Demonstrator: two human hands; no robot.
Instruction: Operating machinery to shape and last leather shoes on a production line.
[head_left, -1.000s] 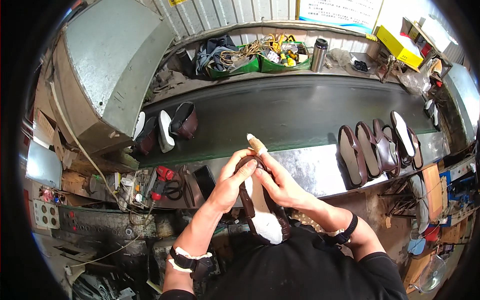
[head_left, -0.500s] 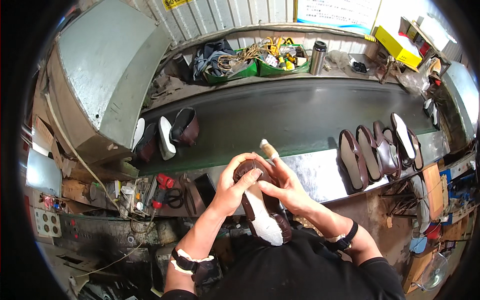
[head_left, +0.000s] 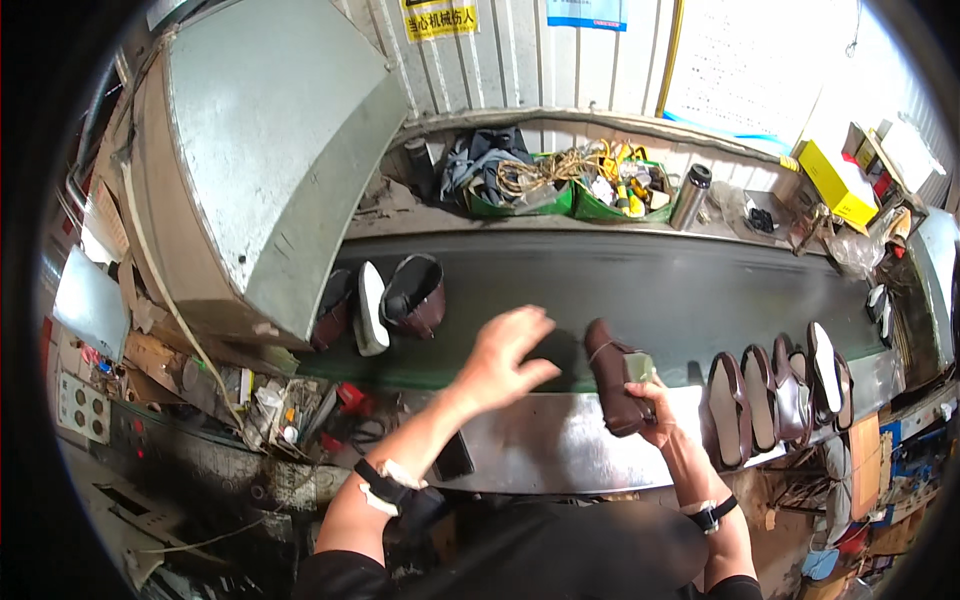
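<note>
In the head view, the right hand (head_left: pixel 652 408) is gripping a brown shoe (head_left: pixel 613 392) by its side, while a greenish block (head_left: pixel 637 368) is showing beside the thumb. The shoe is lying over the line where the metal bench's (head_left: pixel 545 440) far edge is meeting the dark belt (head_left: pixel 540 265); whether it is resting there cannot be told. The left hand (head_left: pixel 505 362) is holding nothing, its thumb standing apart from the fingers, above the belt's near edge. The step in hand appears to be one-handed positioning of the shoe; the next move is calling, in this judgement, for a steady right grip and clearance. The shoe row (head_left: pixel 790 388) is straddling the bench's far edge towards its right corner, limiting room there. A phone (head_left: pixel 455 457) is lying by the bench's near edge, left; an upright shoe (head_left: pixel 420 312) is standing near the belt's left end, and baskets (head_left: pixel 522 207) are sitting beyond its far edge.
</note>
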